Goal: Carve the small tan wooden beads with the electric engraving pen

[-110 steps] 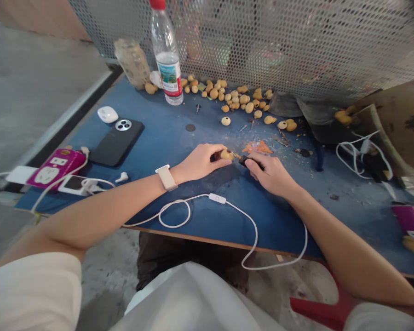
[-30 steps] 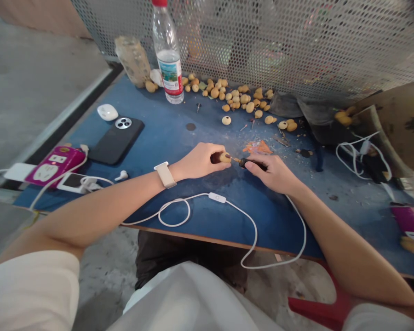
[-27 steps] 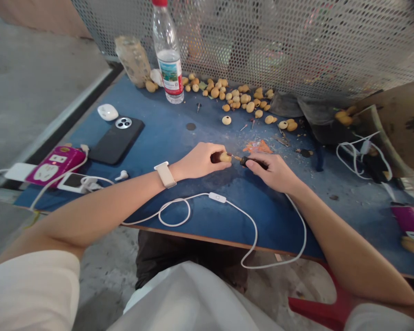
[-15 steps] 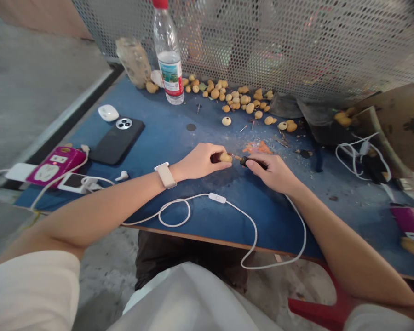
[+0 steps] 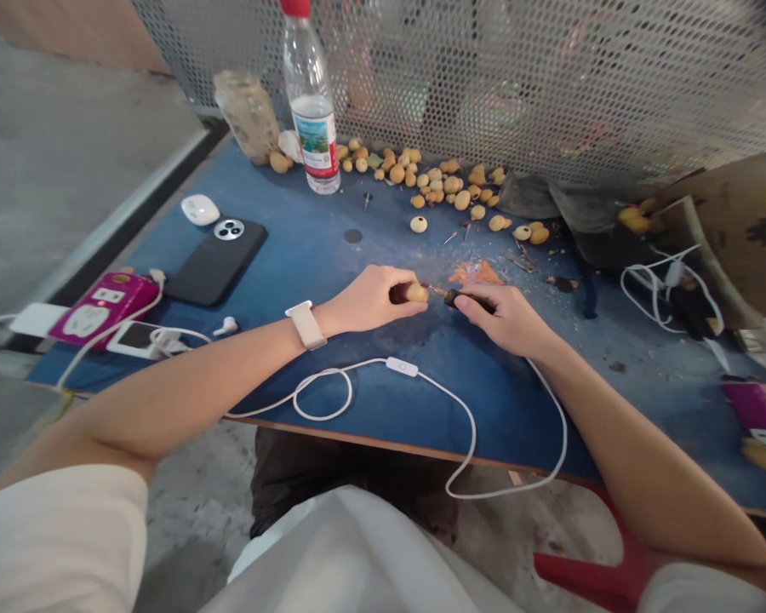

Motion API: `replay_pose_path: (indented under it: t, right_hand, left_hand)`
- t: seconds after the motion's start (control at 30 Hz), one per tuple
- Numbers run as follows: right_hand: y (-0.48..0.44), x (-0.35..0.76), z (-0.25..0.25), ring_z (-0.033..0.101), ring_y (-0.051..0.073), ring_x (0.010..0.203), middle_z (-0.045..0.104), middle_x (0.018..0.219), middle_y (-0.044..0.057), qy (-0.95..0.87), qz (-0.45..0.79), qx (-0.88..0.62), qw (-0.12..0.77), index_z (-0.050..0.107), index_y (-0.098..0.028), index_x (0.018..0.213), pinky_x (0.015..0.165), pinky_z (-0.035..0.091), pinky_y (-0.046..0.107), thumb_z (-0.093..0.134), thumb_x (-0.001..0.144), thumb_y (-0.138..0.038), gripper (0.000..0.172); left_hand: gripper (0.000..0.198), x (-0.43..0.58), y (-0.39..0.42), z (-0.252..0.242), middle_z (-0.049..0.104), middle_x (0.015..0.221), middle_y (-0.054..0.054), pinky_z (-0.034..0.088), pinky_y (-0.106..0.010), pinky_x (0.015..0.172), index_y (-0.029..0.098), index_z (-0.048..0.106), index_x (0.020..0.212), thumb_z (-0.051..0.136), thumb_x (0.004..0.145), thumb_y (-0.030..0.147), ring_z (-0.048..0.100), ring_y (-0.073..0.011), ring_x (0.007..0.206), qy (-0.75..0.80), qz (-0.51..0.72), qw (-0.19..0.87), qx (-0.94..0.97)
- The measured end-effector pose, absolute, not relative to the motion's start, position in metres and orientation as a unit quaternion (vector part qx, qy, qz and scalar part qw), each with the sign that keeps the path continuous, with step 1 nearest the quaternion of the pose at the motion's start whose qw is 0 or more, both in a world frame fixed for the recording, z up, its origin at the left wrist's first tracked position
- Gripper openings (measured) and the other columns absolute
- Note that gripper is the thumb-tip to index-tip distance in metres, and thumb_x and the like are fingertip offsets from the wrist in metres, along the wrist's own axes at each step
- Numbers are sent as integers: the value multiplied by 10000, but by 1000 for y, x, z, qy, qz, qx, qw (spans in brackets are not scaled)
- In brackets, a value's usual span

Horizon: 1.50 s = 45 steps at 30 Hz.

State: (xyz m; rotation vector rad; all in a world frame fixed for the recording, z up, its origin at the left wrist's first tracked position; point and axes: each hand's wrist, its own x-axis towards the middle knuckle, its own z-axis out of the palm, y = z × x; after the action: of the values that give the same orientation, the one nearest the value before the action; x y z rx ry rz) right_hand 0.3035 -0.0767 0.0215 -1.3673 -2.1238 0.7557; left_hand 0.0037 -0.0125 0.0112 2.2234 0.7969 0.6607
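Hands are close together above the middle of the blue counter (image 5: 517, 409), both pinching. The left hand (image 5: 375, 298) grips a tan bead (image 5: 416, 293) between thumb and fingers, with a dark piece (image 5: 398, 294) showing beside it; the fingers hide much of the bead, and what the dark piece is cannot be made out. The right hand (image 5: 504, 320) pinches a black-handled tool (image 5: 467, 300) whose thin metal tip points at the bead. Whether the tip touches the bead is too small to tell.

Orange shavings (image 5: 476, 272) lie just beyond the hands, and a single round bead (image 5: 419, 224) sits farther up, near a scattered heap of tan seeds (image 5: 434, 187). A water bottle (image 5: 310, 106), its red cap cut off by the top of the view, stands by the heap against a perforated metal screen (image 5: 517, 85). To the left lie a black phone (image 5: 217, 260), a magenta power strip (image 5: 102, 308) and a white earbud (image 5: 225, 325). A white cable (image 5: 402, 366) loops below the forearms. At the right edge, the clutter behind the tangled cord (image 5: 657, 285) is hard to make out.
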Motion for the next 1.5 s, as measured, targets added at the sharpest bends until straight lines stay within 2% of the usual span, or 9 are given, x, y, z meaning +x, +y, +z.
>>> replay_pose_path:
  t: [0.23, 0.47, 0.83, 1.0, 1.17, 1.5]
  right_hand:
    - [-76, 306, 18, 655, 229, 746, 776, 832, 51, -783, 278, -500, 241, 889, -236, 1028, 763, 486, 377, 649, 1191, -713, 558]
    - [-78, 305, 19, 681, 227, 749, 837, 864, 56, -785, 278, -500, 237, 937, -241, 1056, 766, 512, 373, 704, 1155, -644, 475]
    - [-79, 304, 21, 700, 224, 760, 850, 863, 51, -780, 305, -494, 234, 933, -249, 998, 736, 523, 367, 750, 1128, -629, 441]
    - [-80, 303, 24, 715, 238, 772, 854, 848, 56, -777, 303, -497, 240, 936, -248, 972, 751, 550, 380, 759, 1127, -695, 505]
    - [-79, 304, 24, 717, 236, 761, 871, 869, 58, -774, 311, -499, 236, 962, -247, 1017, 728, 546, 376, 775, 1122, -746, 543]
    - [-78, 305, 22, 716, 226, 783, 869, 886, 55, -775, 319, -492, 237, 968, -250, 1017, 755, 557, 364, 789, 1108, -680, 475]
  left_hand:
    - [426, 4, -12, 11, 635, 741, 35, 402, -326, 773, 239, 570, 788, 877, 1028, 409, 540, -151, 730, 302, 250, 334, 857]
    - [351, 4, -14, 11, 684, 736, 35, 436, -325, 792, 241, 600, 767, 886, 943, 346, 586, -158, 742, 305, 249, 343, 853]
    - [325, 5, -17, 14, 663, 729, 44, 441, -329, 780, 247, 583, 769, 873, 905, 307, 569, -154, 715, 307, 241, 355, 849]
    - [321, 5, -17, 14, 665, 742, 43, 449, -330, 794, 248, 566, 764, 870, 865, 274, 577, -157, 727, 307, 239, 349, 853]
    - [344, 5, -18, 16, 644, 716, 46, 439, -327, 781, 252, 544, 753, 866, 871, 269, 571, -162, 733, 305, 238, 348, 854]
    - [363, 5, -17, 14, 652, 732, 47, 442, -330, 793, 251, 531, 761, 864, 907, 267, 573, -157, 734, 303, 245, 345, 854]
